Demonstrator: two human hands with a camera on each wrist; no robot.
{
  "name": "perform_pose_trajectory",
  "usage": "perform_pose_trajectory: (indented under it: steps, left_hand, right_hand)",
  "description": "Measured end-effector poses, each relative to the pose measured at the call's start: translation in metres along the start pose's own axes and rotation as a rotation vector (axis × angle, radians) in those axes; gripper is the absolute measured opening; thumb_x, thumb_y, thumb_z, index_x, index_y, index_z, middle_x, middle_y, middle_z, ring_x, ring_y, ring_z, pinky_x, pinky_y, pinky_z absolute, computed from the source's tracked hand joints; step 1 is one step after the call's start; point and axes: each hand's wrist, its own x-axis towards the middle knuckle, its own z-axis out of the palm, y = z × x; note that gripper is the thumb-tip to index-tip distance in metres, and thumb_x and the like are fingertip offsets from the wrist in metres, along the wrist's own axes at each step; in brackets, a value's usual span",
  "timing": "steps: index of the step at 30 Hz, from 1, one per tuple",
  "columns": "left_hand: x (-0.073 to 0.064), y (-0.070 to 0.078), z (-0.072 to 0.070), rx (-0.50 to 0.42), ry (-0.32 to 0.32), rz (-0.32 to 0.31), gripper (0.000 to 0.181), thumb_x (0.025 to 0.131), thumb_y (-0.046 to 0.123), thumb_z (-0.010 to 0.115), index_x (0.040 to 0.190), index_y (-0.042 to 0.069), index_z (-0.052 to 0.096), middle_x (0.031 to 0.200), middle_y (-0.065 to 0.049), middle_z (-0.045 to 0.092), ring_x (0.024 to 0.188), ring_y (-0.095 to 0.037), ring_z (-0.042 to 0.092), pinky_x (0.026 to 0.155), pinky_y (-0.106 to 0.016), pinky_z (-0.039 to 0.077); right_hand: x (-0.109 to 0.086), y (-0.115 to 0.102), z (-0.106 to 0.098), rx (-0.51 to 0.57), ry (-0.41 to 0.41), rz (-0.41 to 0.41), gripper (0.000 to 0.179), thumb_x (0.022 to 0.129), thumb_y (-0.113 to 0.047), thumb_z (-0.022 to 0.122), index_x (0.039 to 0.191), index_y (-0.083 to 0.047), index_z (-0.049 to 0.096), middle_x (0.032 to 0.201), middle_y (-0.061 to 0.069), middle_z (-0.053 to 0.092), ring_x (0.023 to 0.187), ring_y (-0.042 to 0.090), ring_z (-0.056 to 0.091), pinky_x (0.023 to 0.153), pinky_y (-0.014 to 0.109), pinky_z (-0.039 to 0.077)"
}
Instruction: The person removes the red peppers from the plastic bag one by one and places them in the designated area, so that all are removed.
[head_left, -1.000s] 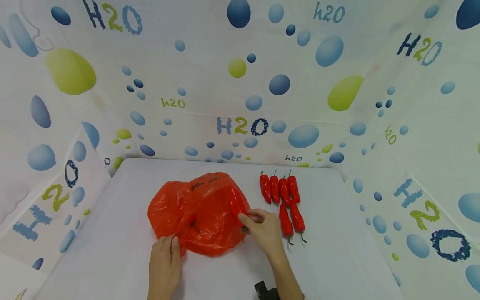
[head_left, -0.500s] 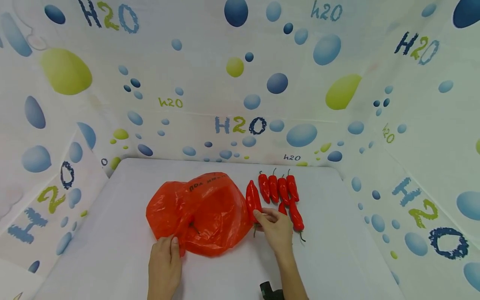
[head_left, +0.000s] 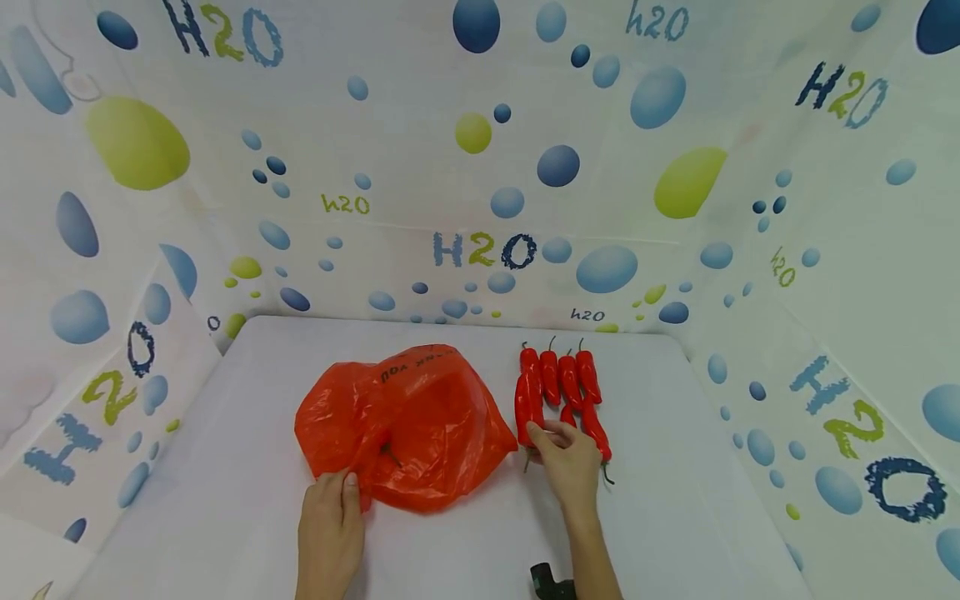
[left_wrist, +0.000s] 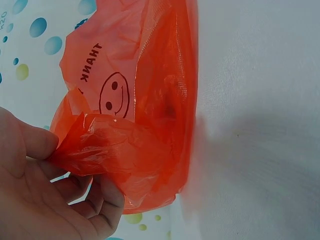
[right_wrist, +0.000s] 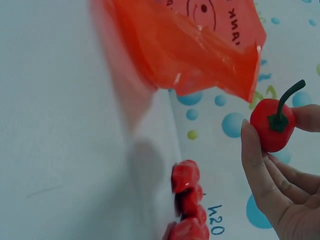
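Note:
My left hand (head_left: 330, 521) pinches the near left edge of a crumpled orange-red plastic bag (head_left: 427, 467). In the left wrist view the thumb and fingers (left_wrist: 107, 200) gather the film of the bag (left_wrist: 165, 145), printed with a smiling face. My right hand (head_left: 572, 471) holds a red chili pepper (head_left: 527, 408) between thumb and fingers near its green stem. The right wrist view shows that pepper (right_wrist: 267, 131) raised above the table, stem facing the camera. A dark stem (head_left: 390, 454) shows at the bag; how much lies inside is hidden.
Several red chili peppers (head_left: 587, 375) lie in two rows on the white table (head_left: 660, 500), right of the bag. My right hand partly covers the nearer row. A dark device (head_left: 551, 582) sits at my right wrist. Patterned sheets (head_left: 420, 167) enclose the table's back and sides.
My right hand has carried the chili pepper rightward, from over the bag to beside the lying peppers. The bag's right side now ends in a point. My left hand keeps its place.

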Motion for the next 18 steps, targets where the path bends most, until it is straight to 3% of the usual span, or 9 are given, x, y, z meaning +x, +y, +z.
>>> perform_pose_trajectory:
  steps: [18]
  left_hand:
    - [0.001,0.001,0.002,0.023,-0.040,-0.020,0.041,0.113,0.023,0.041,0.128,-0.009,0.063,0.105,-0.015,0.060,0.099,-0.033,0.050,0.085,-0.047,0.043]
  right_hand:
    - [0.012,0.029,-0.008,-0.157,0.092,0.005,0.036,0.092,-0.029,0.082,0.111,0.001,0.077,0.083,0.011,0.076,0.065,0.018,0.073,0.061,0.027,0.057]
